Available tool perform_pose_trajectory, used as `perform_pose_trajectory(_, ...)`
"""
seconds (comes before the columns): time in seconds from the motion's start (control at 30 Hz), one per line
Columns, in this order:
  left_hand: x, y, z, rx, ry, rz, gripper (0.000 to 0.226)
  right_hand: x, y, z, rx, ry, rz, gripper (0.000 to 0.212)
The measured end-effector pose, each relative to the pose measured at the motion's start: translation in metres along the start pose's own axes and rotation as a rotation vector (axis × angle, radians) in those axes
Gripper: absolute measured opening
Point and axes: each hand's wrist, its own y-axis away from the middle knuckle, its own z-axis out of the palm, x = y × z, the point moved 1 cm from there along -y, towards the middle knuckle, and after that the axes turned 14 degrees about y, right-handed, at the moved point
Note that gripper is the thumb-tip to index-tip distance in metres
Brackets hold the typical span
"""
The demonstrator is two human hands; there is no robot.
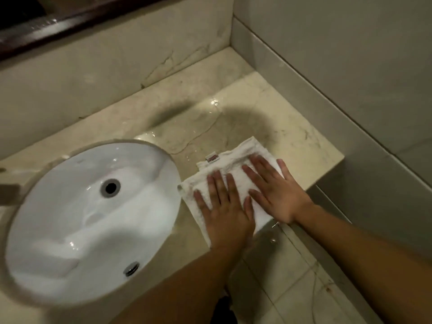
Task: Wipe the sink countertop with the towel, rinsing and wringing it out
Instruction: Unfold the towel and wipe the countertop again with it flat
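Both the left hand point(223, 213) and the right hand point(274, 190) lie flat with fingers spread, neither grip clenched, pressing the folded white towel point(236, 164) onto the wet marble surface point(268, 108) right of the sink point(88, 218), likely so that it soaks up water evenly.

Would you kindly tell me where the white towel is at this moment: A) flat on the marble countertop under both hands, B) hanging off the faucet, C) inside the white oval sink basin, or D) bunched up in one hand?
A: the white towel lies flat on the marble countertop, with the left hand and right hand pressing on it, fingers straight.
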Motion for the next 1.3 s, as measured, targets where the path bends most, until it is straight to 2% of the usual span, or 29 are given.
perform_pose_trajectory(0.1, -0.006, 0.003, -0.005, -0.015, 0.016, 0.022, 0.072, -0.019, -0.004, -0.009, 0.038, -0.052, 0.100, 0.071)
perform_pose_trajectory(0.2, -0.020, 0.005, -0.012, -0.050, -0.010, 0.086, 0.068, -0.037, -0.004, -0.004, 0.056, -0.150, 0.116, 0.078)
perform_pose_trajectory(0.3, -0.024, 0.003, -0.010, -0.041, -0.029, 0.083, 0.066, -0.035, -0.002, 0.005, 0.066, -0.106, 0.136, 0.070)
perform_pose_trajectory(0.6, -0.027, -0.025, -0.006, 0.037, 0.058, 0.072, 0.067, -0.029, -0.032, -0.005, 0.080, -0.012, 0.167, 0.064)
perform_pose_trajectory(0.83, -0.037, -0.137, -0.029, 0.026, 0.007, 0.058, 0.066, 0.004, -0.136, -0.028, 0.121, -0.052, 0.150, 0.067)
perform_pose_trajectory(1.1, -0.025, -0.330, -0.046, 0.074, -0.013, 0.013, 0.067, 0.093, -0.311, -0.057, 0.220, -0.030, 0.125, 0.063)
perform_pose_trajectory(1.2, -0.019, -0.372, -0.045, 0.049, -0.046, -0.021, 0.067, 0.120, -0.350, -0.065, 0.212, -0.026, 0.083, 0.067)
perform_pose_trajectory(1.3, -0.015, -0.381, -0.046, 0.094, -0.060, -0.026, 0.069, 0.132, -0.365, -0.067, 0.212, -0.018, 0.038, 0.071)
